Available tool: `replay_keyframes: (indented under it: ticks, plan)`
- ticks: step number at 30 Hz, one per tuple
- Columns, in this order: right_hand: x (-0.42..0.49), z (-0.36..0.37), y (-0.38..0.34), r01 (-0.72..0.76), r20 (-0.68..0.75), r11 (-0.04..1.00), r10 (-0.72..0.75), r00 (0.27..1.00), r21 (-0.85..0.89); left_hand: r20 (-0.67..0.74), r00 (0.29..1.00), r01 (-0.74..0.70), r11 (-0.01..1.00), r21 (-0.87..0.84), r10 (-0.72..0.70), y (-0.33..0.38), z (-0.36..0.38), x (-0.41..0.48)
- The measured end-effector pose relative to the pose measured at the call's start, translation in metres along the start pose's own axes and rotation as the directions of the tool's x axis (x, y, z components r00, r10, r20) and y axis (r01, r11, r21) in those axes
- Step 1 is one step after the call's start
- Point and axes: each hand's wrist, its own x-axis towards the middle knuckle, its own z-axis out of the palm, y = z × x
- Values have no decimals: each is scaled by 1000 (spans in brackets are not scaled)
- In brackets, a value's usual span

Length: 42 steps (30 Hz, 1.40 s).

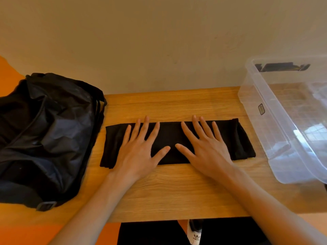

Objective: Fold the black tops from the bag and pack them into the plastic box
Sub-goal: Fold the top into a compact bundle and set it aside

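Note:
A black top (pixel 169 133) lies folded into a long flat strip across the middle of the wooden table (pixel 169 195). My left hand (pixel 139 149) rests flat on its left half with fingers spread and straight. My right hand (pixel 203 147) presses flat on its right half the same way, thumbs almost meeting. The black bag (pixel 47 137) slumps on the table's left side, beside the strip's left end. At the right stands the clear plastic box (pixel 276 138), tilted toward me, with nothing visible inside.
A beige wall rises right behind the table's far edge. The box has a dark latch (pixel 281 67) on its far rim. Below the table's near edge I see dark trousers and a white shoe (pixel 194 232). Orange floor shows at the left.

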Motion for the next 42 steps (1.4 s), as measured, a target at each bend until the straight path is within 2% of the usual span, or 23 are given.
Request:
replay_keyframes:
  ticks: [8,15,18,21,25,28,33,38,42]
  plan:
    - [-12,-6,60,-131,-1,991,131,991,-8,1,994,107,992,63,-107,-38,5,-14]
    - [-18,-5,85,-116,16,993,116,993,7,20,999,36,998,44,-37,-67,2,-22]
    - [-20,-6,86,-153,23,988,153,988,0,21,999,39,999,12,-39,-72,3,-25]
    - [-27,-14,74,-212,10,976,213,977,-38,32,998,60,996,59,-62,-67,-3,-26]
    - [-28,-20,28,-116,-104,993,112,988,-30,-48,998,-27,998,64,30,-27,-21,-20]
    - [-13,-6,-3,-36,-81,999,33,996,-35,-56,995,-87,996,33,89,1,-21,-4]
    - [-4,-3,26,-152,-5,988,152,988,-6,32,994,104,993,50,-105,-26,1,-8]
    - [-17,-9,75,-218,26,976,217,976,29,5,995,102,993,58,-103,-55,5,-24]
    - [-24,-16,71,-269,41,960,267,963,77,6,996,90,996,24,-91,-59,2,-21]
